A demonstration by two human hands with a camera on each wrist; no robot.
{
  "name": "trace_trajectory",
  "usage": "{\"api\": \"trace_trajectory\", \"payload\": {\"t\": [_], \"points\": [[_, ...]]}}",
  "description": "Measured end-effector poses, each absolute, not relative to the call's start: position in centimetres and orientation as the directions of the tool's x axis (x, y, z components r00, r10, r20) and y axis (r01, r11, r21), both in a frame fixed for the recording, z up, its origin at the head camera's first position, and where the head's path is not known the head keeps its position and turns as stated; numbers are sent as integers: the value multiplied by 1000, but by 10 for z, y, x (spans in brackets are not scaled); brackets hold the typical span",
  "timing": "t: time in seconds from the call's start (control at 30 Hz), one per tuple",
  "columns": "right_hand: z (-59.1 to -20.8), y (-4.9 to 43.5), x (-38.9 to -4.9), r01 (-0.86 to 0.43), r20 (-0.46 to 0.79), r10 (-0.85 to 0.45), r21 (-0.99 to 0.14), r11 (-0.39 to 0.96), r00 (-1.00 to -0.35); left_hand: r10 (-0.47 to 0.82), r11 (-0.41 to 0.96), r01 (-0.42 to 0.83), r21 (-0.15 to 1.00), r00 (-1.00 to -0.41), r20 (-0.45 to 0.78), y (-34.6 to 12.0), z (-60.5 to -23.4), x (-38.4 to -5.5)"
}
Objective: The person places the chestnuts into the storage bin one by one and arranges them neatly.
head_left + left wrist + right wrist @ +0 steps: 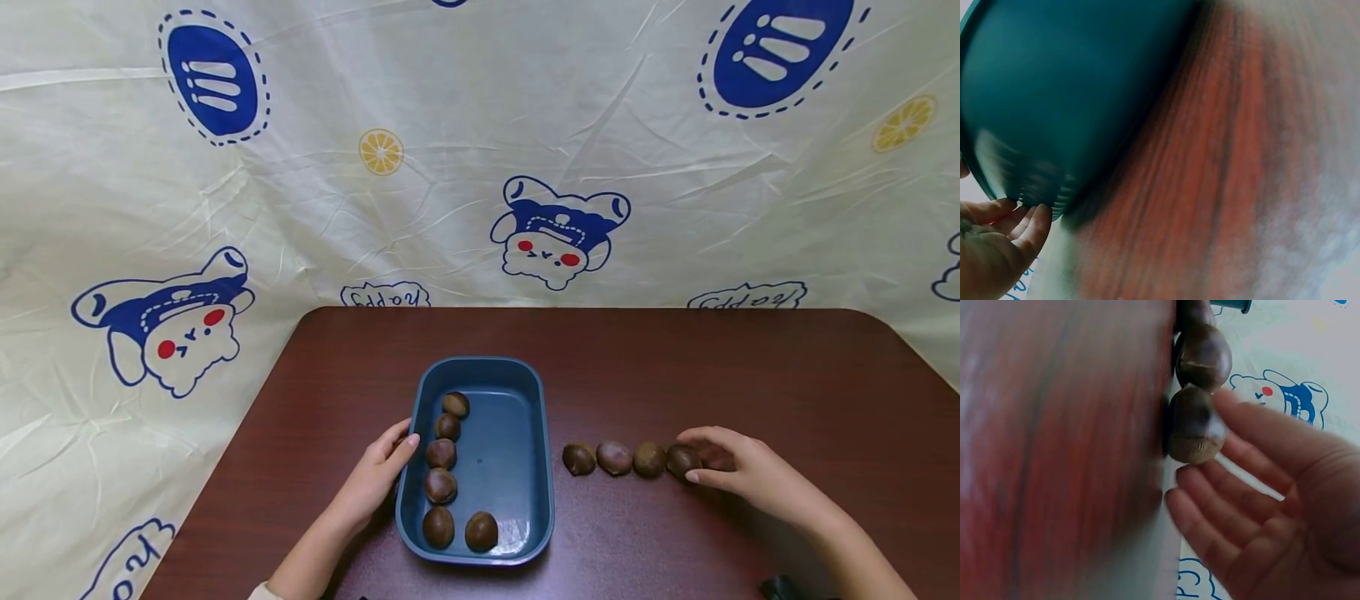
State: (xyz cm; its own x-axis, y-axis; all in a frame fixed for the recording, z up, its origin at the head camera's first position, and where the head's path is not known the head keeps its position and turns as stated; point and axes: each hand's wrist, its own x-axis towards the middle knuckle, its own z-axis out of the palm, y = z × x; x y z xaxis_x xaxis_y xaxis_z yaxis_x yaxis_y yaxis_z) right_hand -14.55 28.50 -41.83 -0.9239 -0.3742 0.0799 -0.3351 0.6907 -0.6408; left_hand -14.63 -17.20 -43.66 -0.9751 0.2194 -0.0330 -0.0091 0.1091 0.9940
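My left hand (372, 473) grips the left wall of a blue rectangular tray (513, 450), thumb at the rim and fingers outside. Inside the tray, several brown chestnuts (440, 486) form a column along the left side, and one more chestnut (482, 532) sits at the front. To the tray's right, a row of chestnuts (613, 457) lies on the table. At the row's right end my right hand (742, 468) pinches the last chestnut (681, 461) between thumb and fingers. In the right wrist view that chestnut (1196, 425) touches its neighbour (1204, 359).
A dark red-brown wooden table (637, 358) with rounded far corners carries everything. Behind it hangs a pale printed cloth (442, 217). Some small dark object (780, 587) shows at the bottom edge, near the right forearm.
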Motion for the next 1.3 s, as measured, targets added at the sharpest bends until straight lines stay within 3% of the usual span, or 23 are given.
{"api": "trace_trajectory", "payload": {"t": [0.87,1.3], "points": [[-417,283,-147,-371,124,-367,-553,746,-922,215,114,-4,993,-976,-29,-173,-438,-146],[-404,261,-146,-455,280,-359,-524,720,-891,223,111,-7,994,-974,-32,-174,-438,-147]]}}
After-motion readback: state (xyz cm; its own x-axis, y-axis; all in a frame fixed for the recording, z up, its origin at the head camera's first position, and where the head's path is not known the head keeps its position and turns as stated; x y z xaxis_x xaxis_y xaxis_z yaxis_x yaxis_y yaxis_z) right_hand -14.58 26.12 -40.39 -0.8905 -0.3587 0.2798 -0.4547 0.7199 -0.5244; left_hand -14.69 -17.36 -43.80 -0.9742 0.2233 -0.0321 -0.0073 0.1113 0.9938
